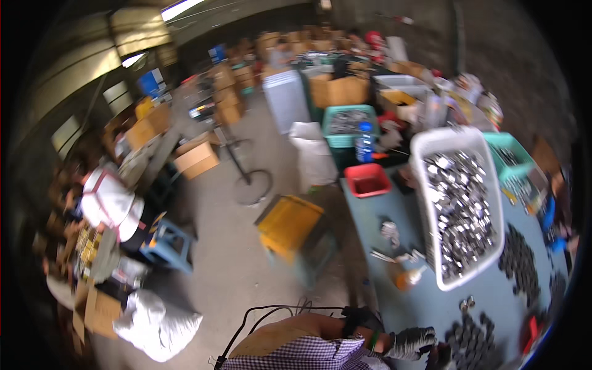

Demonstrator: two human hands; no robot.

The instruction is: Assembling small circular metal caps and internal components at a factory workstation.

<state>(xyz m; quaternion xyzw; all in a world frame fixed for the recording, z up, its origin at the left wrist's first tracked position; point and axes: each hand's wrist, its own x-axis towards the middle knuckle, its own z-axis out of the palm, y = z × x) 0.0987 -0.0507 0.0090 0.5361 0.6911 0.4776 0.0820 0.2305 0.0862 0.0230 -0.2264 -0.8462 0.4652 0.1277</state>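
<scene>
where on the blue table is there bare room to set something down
Free: the table between the red basket and silver bits, left of the white tub; also between the orange item and gloved hand. Crowded: the tub, heaped with metal parts, and around the dark discs and dark pile farther right.

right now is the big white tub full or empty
Not empty: the white tub holds shiny metal pieces end to end; depth unclear.

You have your gloved left hand (412,343) just beside a cluster of dark round pieces (470,342) on the blue table (393,308). On it stands a white tub (447,139) filled with shiny metal parts (462,216); a red basket (370,192) sits to its left. Finger detail: blurred.
</scene>
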